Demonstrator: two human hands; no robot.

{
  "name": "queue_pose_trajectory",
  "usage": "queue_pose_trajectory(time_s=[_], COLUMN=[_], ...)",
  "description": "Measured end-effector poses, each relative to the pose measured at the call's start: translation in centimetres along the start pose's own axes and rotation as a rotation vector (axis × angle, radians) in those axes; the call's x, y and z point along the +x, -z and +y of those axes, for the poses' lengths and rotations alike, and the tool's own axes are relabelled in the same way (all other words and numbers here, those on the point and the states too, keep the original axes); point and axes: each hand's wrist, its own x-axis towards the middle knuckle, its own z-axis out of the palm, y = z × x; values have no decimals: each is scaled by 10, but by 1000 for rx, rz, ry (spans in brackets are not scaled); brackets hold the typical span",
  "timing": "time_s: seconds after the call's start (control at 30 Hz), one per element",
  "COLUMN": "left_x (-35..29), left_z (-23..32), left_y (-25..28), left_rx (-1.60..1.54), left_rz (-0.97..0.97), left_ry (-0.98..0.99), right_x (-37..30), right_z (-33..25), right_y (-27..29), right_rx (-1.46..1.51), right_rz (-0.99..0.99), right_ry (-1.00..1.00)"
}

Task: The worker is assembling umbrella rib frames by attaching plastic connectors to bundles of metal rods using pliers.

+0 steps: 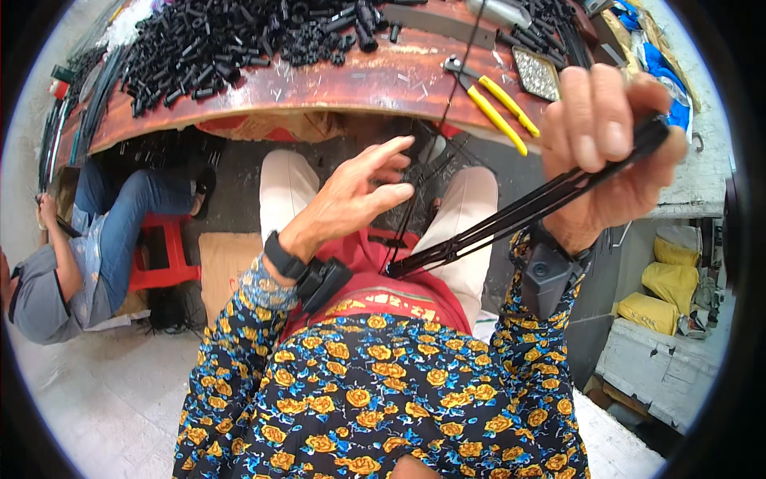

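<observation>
My right hand (606,136), raised at the right, is closed round one end of a folded black umbrella frame (495,215). The frame is a bundle of thin ribs slanting down to the left, its lower end over the red apron (375,291) on my lap. Above my lap, left of the frame, my left hand (355,188) has its fingers apart and nothing visible in it. A thin black line (456,80) runs down from the top edge past the fingertips of that hand; whether they touch it I cannot tell.
Heaps of small black parts (215,48) cover the far side of the reddish wooden table (367,88). Yellow-handled pliers (499,112) lie by a tray of small metal pieces (536,73). At the left, a person (56,279) sits by a red stool (167,255). Yellow packages (666,283) are stacked right.
</observation>
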Motion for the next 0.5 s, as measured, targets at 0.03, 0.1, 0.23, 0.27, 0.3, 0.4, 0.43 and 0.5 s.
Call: queue_pose_trajectory(time_s=[0.03,0.1,0.23,0.27,0.3,0.4,0.43,0.5], left_x=[5,11,2,-1,-3,-12,-15,-17], left_z=[4,16,16,16,16,20,22,23], left_y=[-6,-11,-11,-13,-13,-7,-3,6], left_rx=[-58,-116,-45,-28,-35,156,151,280], left_rz=[-18,-82,-3,49,48,46,48,-39], left_ry=[-11,5,35,27,38,-110,-101,-191], right_x=[2,2,-6,-11,-10,-11,-20,-16], right_z=[-8,-15,-20,-17,-21,-23,-26,-25], right_y=[0,-7,-8,-17,-16,-9,-1,15], right_rx=[-7,12,65,41,46,66,183,295], right_rz=[-41,-29,26,205,216,104,39,-229], right_ry=[-67,-101,-121,-33,-41,50,13,54])
